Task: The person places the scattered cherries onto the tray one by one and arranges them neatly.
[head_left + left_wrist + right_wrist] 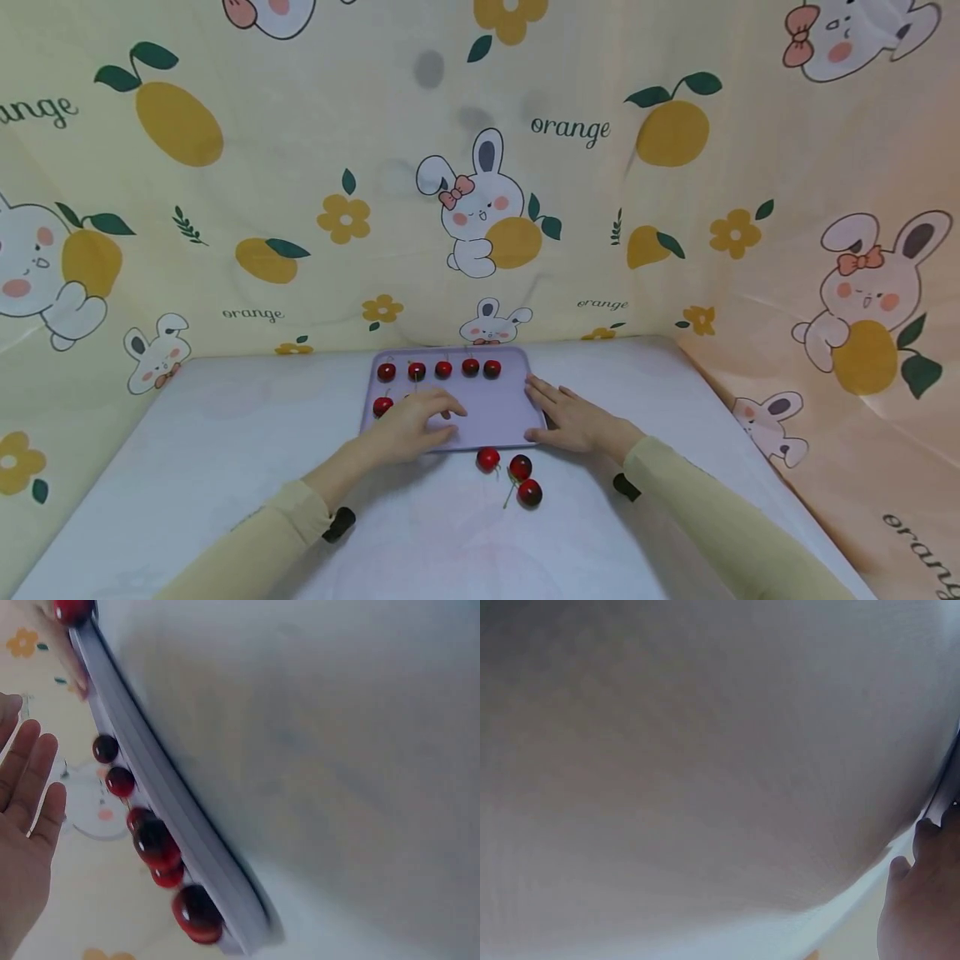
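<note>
A lilac tray [498, 412] lies on the table with a row of dark red cherries [443, 369] along its far side. Another cherry [382, 407] sits at the tray's left, in front of that row. My left hand [405, 427] hovers over the tray's left-front part, fingers loosely bent and apart, with nothing visible between them; it hides part of the tray beneath. In the left wrist view, its fingers [26, 776] look relaxed beside the tray's rim [187, 832]. My right hand [581, 421] rests against the tray's right edge with its fingers extended.
In front of the tray lie three loose cherries: one [487, 459] close to the rim, another [521, 467] to its right, and a third [529, 492] nearest me. The white table [247, 450] meets a patterned cloth backdrop [405, 283] at the back and sides.
</note>
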`<state>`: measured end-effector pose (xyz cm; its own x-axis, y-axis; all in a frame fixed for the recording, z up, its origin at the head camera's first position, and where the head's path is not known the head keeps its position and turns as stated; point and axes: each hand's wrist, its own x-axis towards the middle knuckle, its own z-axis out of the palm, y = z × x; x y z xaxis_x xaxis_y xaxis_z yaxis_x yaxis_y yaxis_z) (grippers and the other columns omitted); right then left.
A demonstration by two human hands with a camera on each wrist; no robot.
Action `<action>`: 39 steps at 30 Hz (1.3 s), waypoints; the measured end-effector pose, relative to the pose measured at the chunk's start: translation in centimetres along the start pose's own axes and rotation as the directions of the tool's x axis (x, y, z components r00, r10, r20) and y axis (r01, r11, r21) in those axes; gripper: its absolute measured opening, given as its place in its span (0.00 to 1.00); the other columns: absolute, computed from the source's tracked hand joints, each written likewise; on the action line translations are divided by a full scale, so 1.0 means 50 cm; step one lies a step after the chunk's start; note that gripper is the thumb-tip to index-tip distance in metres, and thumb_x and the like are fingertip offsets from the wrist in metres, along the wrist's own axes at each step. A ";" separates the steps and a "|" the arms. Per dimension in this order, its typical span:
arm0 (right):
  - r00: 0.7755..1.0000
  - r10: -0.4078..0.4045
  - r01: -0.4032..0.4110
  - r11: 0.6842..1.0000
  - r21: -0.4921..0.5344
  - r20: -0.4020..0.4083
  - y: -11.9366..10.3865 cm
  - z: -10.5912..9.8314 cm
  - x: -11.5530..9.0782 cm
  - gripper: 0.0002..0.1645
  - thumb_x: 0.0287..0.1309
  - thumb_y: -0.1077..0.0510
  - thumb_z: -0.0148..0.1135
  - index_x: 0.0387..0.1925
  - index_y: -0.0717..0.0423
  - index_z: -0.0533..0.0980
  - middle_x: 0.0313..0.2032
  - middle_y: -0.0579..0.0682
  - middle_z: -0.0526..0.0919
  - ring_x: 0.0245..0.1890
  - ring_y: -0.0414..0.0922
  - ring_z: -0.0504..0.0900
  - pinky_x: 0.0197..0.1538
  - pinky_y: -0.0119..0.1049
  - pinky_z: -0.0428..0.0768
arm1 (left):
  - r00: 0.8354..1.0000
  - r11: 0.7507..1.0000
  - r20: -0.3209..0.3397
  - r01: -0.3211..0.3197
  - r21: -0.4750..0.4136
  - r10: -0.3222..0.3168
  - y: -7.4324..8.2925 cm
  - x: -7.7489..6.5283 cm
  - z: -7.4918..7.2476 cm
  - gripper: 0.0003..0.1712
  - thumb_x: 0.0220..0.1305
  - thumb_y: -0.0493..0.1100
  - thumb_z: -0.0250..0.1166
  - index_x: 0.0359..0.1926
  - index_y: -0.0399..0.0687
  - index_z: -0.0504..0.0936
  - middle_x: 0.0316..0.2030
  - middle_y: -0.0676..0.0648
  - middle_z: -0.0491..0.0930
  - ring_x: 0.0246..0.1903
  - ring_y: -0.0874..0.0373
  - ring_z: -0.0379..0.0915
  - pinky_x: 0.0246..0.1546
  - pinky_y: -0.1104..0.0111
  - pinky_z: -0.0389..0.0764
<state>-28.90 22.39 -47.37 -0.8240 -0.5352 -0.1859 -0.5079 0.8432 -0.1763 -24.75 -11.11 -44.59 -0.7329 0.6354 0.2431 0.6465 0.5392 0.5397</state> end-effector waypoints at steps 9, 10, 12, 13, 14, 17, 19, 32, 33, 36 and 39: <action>1.000 0.005 -0.005 1.000 0.007 0.005 -0.002 -0.002 -0.002 0.57 0.69 0.25 0.49 0.83 0.55 0.46 0.83 0.53 0.41 0.81 0.55 0.51 0.80 0.55 0.50 | 0.986 0.991 0.127 -0.120 0.064 0.112 0.038 0.013 0.038 0.13 0.70 0.40 0.68 0.54 0.52 0.86 0.54 0.55 0.83 0.57 0.60 0.78 0.63 0.63 0.78; 1.000 0.007 -0.007 1.000 0.006 0.005 -0.002 -0.002 -0.002 0.57 0.69 0.25 0.49 0.83 0.55 0.46 0.83 0.53 0.41 0.81 0.54 0.51 0.80 0.55 0.50 | 0.982 0.988 0.143 -0.136 0.079 0.124 0.040 0.015 0.042 0.13 0.71 0.41 0.68 0.55 0.53 0.86 0.55 0.56 0.82 0.58 0.60 0.78 0.64 0.64 0.77; 1.000 0.006 -0.006 1.000 0.006 0.003 -0.002 -0.002 -0.002 0.57 0.69 0.25 0.49 0.83 0.55 0.46 0.83 0.52 0.41 0.81 0.54 0.51 0.80 0.55 0.50 | 0.975 0.980 0.166 -0.167 0.106 0.148 0.043 0.016 0.047 0.14 0.71 0.42 0.68 0.55 0.54 0.86 0.56 0.56 0.82 0.58 0.60 0.77 0.65 0.64 0.76; 1.000 0.005 -0.005 1.000 0.006 0.002 -0.002 -0.002 -0.002 0.57 0.69 0.25 0.49 0.83 0.55 0.46 0.83 0.52 0.41 0.81 0.54 0.51 0.80 0.55 0.50 | 0.972 0.979 0.181 -0.171 0.111 0.149 0.045 0.016 0.049 0.14 0.71 0.42 0.68 0.56 0.54 0.85 0.56 0.56 0.82 0.59 0.61 0.77 0.66 0.64 0.76; 1.000 0.003 -0.003 1.000 0.006 0.000 -0.002 -0.002 -0.002 0.57 0.69 0.25 0.49 0.83 0.54 0.46 0.83 0.52 0.41 0.81 0.54 0.51 0.80 0.55 0.50 | 0.970 0.978 0.192 -0.173 0.116 0.149 0.046 0.016 0.051 0.14 0.71 0.42 0.68 0.56 0.55 0.85 0.57 0.56 0.82 0.59 0.61 0.77 0.66 0.63 0.75; 1.000 -0.002 0.002 1.000 0.007 -0.005 -0.001 -0.001 -0.002 0.57 0.70 0.25 0.49 0.83 0.54 0.46 0.83 0.52 0.41 0.81 0.54 0.51 0.80 0.55 0.50 | 0.965 0.976 0.219 -0.174 0.130 0.143 0.048 0.017 0.057 0.15 0.71 0.43 0.68 0.57 0.56 0.85 0.58 0.57 0.81 0.60 0.61 0.76 0.67 0.62 0.75; 1.000 -0.003 0.003 1.000 0.008 -0.007 0.000 0.000 -0.002 0.57 0.70 0.25 0.49 0.83 0.54 0.47 0.83 0.52 0.41 0.81 0.54 0.51 0.80 0.55 0.50 | 0.963 0.976 0.233 -0.173 0.134 0.138 0.049 0.017 0.059 0.15 0.71 0.42 0.68 0.57 0.57 0.85 0.58 0.58 0.81 0.61 0.62 0.76 0.67 0.62 0.74; 1.000 0.002 -0.001 1.000 0.014 -0.010 -0.001 0.001 -0.003 0.57 0.70 0.26 0.50 0.83 0.55 0.47 0.83 0.53 0.41 0.81 0.54 0.50 0.80 0.55 0.50 | 0.955 0.962 0.227 -0.226 0.152 0.188 0.051 0.018 0.068 0.14 0.71 0.36 0.67 0.54 0.52 0.89 0.53 0.54 0.81 0.53 0.63 0.79 0.61 0.70 0.78; 1.000 0.002 -0.002 1.000 0.011 -0.009 -0.001 0.001 -0.002 0.57 0.70 0.26 0.49 0.83 0.55 0.47 0.83 0.53 0.41 0.81 0.54 0.50 0.80 0.55 0.50 | 0.956 0.962 0.227 -0.225 0.152 0.188 0.051 0.018 0.069 0.14 0.71 0.36 0.67 0.54 0.52 0.89 0.52 0.54 0.81 0.53 0.63 0.79 0.61 0.70 0.78; 1.000 0.003 -0.003 1.000 0.004 -0.008 -0.002 0.002 -0.001 0.57 0.70 0.26 0.49 0.83 0.55 0.47 0.83 0.53 0.41 0.81 0.54 0.50 0.80 0.55 0.50 | 0.957 0.966 0.231 -0.212 0.151 0.174 0.050 0.017 0.070 0.14 0.71 0.37 0.67 0.54 0.52 0.89 0.53 0.54 0.81 0.54 0.63 0.78 0.61 0.71 0.77; 1.000 0.005 -0.005 1.000 0.000 -0.006 -0.002 0.002 0.000 0.57 0.70 0.25 0.49 0.83 0.55 0.47 0.83 0.53 0.41 0.81 0.54 0.49 0.80 0.55 0.50 | 0.957 0.968 0.241 -0.203 0.146 0.164 0.047 0.017 0.071 0.14 0.71 0.37 0.67 0.55 0.53 0.89 0.53 0.55 0.80 0.55 0.64 0.78 0.61 0.71 0.77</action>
<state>-28.82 22.32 -47.46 -0.8281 -0.5306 -0.1809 -0.5037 0.8459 -0.1753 -23.10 -7.34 -45.96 -0.5441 0.8293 0.1271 0.8056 0.4741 0.3554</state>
